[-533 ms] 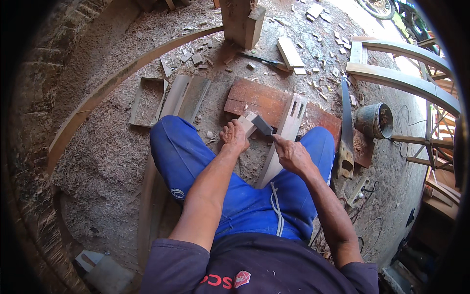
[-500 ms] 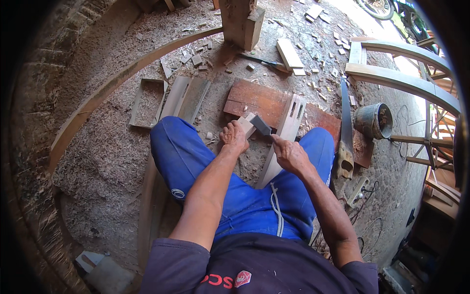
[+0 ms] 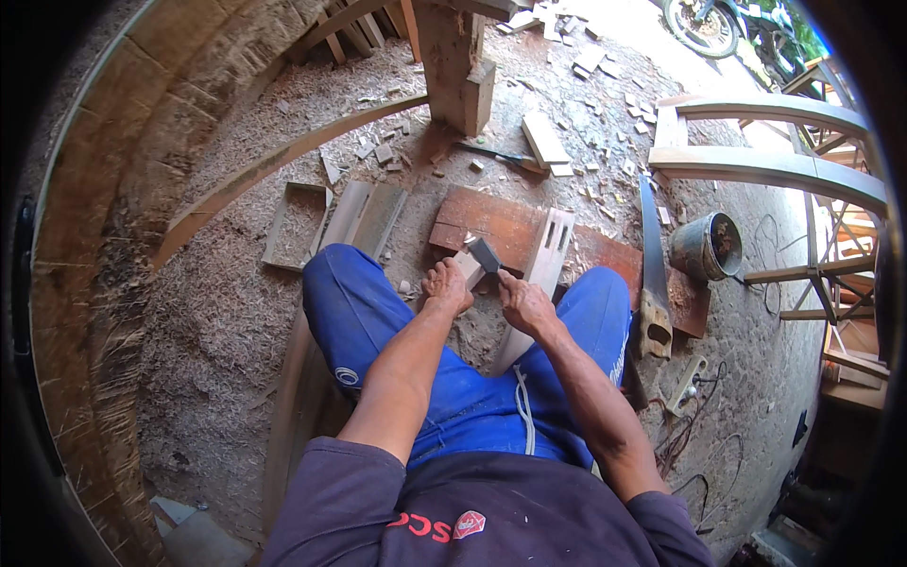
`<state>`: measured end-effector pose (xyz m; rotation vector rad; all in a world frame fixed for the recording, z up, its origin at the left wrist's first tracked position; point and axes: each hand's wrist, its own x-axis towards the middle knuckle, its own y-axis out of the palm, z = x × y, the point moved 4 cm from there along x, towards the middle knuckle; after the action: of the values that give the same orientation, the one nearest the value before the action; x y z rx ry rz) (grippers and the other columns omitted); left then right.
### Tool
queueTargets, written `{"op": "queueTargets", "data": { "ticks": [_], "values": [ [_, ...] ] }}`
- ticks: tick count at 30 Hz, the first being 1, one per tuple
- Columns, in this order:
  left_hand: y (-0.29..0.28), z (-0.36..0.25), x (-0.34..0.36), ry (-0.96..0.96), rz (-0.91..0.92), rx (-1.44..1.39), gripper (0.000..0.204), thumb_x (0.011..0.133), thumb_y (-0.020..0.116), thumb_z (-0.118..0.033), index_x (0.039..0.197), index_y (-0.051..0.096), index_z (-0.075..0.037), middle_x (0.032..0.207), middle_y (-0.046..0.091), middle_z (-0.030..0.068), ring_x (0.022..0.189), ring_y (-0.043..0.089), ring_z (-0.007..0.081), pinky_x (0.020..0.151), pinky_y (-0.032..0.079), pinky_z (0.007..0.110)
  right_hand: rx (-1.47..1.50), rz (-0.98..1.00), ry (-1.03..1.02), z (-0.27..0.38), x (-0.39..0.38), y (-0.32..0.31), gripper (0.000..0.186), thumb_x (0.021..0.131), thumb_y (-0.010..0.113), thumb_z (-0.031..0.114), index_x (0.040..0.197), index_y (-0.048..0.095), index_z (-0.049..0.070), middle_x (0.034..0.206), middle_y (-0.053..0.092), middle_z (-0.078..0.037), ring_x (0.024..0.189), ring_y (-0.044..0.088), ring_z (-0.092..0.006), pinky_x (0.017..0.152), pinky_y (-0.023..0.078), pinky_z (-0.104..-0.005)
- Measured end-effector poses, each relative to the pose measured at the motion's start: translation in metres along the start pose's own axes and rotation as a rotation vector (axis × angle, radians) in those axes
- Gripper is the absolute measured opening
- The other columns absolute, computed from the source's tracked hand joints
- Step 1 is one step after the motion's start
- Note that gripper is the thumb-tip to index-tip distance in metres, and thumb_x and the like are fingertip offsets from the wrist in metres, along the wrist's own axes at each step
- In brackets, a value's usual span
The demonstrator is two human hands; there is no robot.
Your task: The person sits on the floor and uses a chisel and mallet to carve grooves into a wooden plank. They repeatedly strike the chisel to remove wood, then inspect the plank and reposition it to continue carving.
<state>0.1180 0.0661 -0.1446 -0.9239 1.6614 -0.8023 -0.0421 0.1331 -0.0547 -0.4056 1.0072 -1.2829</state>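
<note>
My left hand [image 3: 447, 286] is closed around a short pale wood block [image 3: 469, 268], resting by the near edge of a reddish-brown board [image 3: 461, 210]. In my right hand [image 3: 525, 302] is a tool with a flat, dark, rectangular metal head [image 3: 485, 254]. Its head lies against or just over the right side of the block's far end; I cannot tell if they touch. My right fingers are wrapped round its grip, which they mostly hide. Just right of this, a long pale wood piece with slots [image 3: 547, 253] lies across the board, running back between my knees.
A handsaw [image 3: 653, 255] and a metal bucket [image 3: 697, 248] are on the right, near a power strip [image 3: 687, 383]. Curved wooden frame parts [image 3: 746, 163] stand farther right. A wooden post [image 3: 455, 80] rises ahead. Shavings and offcuts litter the ground; a shallow tray [image 3: 295, 222] lies left.
The view has tilted up a little. My right hand has moved left with the tool, bringing its head closer over the block. My left hand keeps hold of the block.
</note>
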Motion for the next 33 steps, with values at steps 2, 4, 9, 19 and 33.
{"op": "queueTargets", "data": {
  "ticks": [2, 4, 9, 19, 33],
  "values": [
    [0.009, 0.018, 0.012, -0.079, -0.002, -0.038, 0.059, 0.087, 0.066, -0.023, 0.135, 0.043, 0.002, 0.137, 0.054, 0.0227, 0.130, 0.054, 0.0410, 0.105, 0.045, 0.058, -0.015, 0.074, -0.051, 0.010, 0.001, -0.014, 0.044, 0.102, 0.046, 0.027, 0.142, 0.057, 0.010, 0.112, 0.070, -0.026, 0.103, 0.067, -0.0470, 0.092, 0.052, -0.0543],
    [0.018, 0.033, 0.014, -0.086, -0.015, -0.080, 0.065, 0.082, 0.069, -0.023, 0.135, 0.042, 0.002, 0.137, 0.053, 0.0233, 0.129, 0.053, 0.0424, 0.105, 0.044, 0.057, -0.042, 0.115, -0.082, 0.018, -0.008, -0.026, 0.045, 0.102, 0.046, 0.027, 0.143, 0.056, 0.011, 0.115, 0.069, -0.026, 0.105, 0.067, -0.0458, 0.093, 0.052, -0.0536],
    [0.016, 0.016, 0.009, -0.029, -0.011, -0.049, 0.068, 0.079, 0.070, -0.022, 0.134, 0.041, 0.003, 0.136, 0.053, 0.0251, 0.128, 0.053, 0.0435, 0.104, 0.043, 0.058, -0.066, 0.122, -0.027, 0.008, -0.008, -0.019, 0.043, 0.103, 0.045, 0.027, 0.142, 0.057, 0.013, 0.112, 0.070, -0.026, 0.105, 0.066, -0.0461, 0.091, 0.052, -0.0547],
    [0.010, 0.021, 0.008, -0.020, -0.014, -0.059, 0.066, 0.077, 0.071, -0.020, 0.131, 0.041, 0.003, 0.131, 0.054, 0.0261, 0.126, 0.054, 0.0443, 0.105, 0.044, 0.056, -0.031, 0.126, -0.051, 0.016, -0.006, -0.027, 0.033, 0.103, 0.044, 0.027, 0.131, 0.057, 0.015, 0.103, 0.071, -0.024, 0.098, 0.068, -0.0468, 0.086, 0.052, -0.0577],
    [0.008, 0.012, 0.007, -0.029, 0.022, -0.047, 0.075, 0.076, 0.073, -0.022, 0.136, 0.038, 0.006, 0.134, 0.052, 0.0260, 0.128, 0.053, 0.0441, 0.103, 0.045, 0.058, -0.100, 0.200, -0.042, 0.011, 0.014, -0.009, 0.044, 0.104, 0.044, 0.025, 0.144, 0.054, 0.012, 0.114, 0.069, -0.026, 0.103, 0.067, -0.0457, 0.090, 0.051, -0.0553]
  ]
}}
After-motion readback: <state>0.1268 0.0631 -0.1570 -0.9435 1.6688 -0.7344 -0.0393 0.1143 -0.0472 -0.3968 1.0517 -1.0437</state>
